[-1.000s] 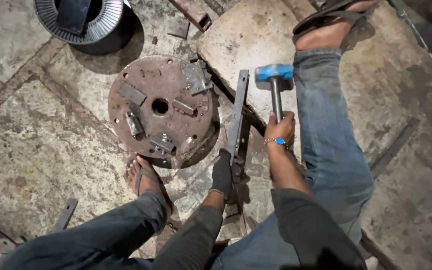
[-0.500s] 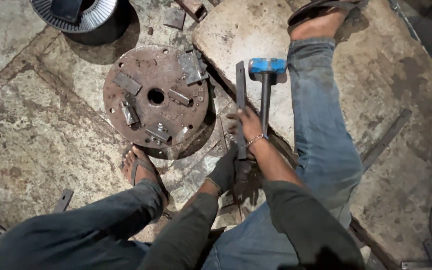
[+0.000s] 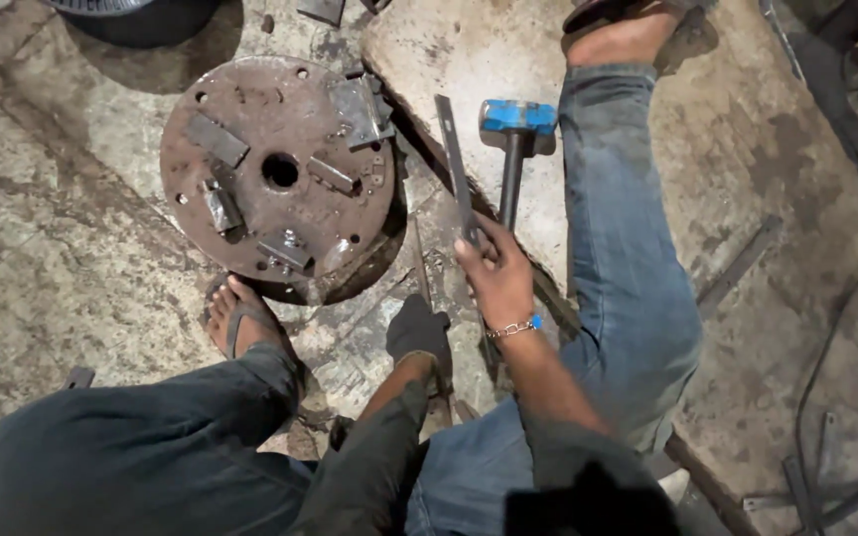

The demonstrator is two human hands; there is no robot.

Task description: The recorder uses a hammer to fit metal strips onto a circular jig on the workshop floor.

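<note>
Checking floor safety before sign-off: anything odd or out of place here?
Yes. The right hand grips the blue-headed hammer and a flat metal bar together. Only the left hand is gloved. A sandalled bare foot sits beside the rusty disc, and loose steel strips litter the floor.

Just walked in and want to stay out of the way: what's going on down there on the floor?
A person sits on the stone floor. Their bare right hand grips a blue-headed hammer together with a flat grey metal strip. The gloved left hand rests low by the strip's near end. A rusty round steel disc lies beside the left foot.
</note>
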